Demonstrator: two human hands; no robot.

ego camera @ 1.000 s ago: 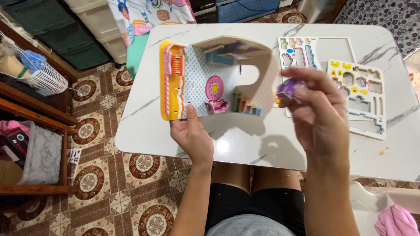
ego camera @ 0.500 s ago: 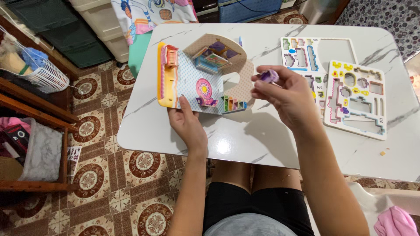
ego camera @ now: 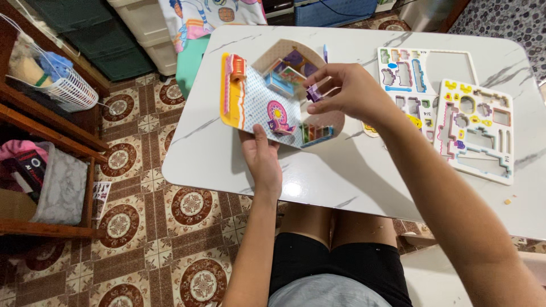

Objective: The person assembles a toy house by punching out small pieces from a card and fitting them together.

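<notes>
My left hand (ego camera: 263,161) grips the near edge of the cardboard model room (ego camera: 278,99), thumb lying on top of its dotted blue floor and the fingers tucked underneath, so the model is propped up off the white marble table (ego camera: 352,170) rather than lying flat. My right hand (ego camera: 348,91) hovers over the right part of the model room, fingers pinched on a small purple piece (ego camera: 313,92), which sits at my fingertips just above the floor, close to the model's curved tan back wall. On the model room I see a yellow strip with an orange-and-pink striped part along its left edge, a blue and green bed-like block toward the back, a pink round rug (ego camera: 277,110) in the middle of the floor, and a little multicoloured shelf (ego camera: 316,133) at the near right corner, just below my right hand. My left thumb ends just short of the pink rug. To the right of the model room, 2 punched-out foam sheets lie flat on the table: the nearer sheet (ego camera: 406,74) partly under my right forearm, the farther sheet (ego camera: 475,131) beyond it toward the table's right edge. To the left of the model room, off the table, a white wire basket (ego camera: 71,91) sits on a wooden shelf above the patterned tile floor (ego camera: 148,227).
</notes>
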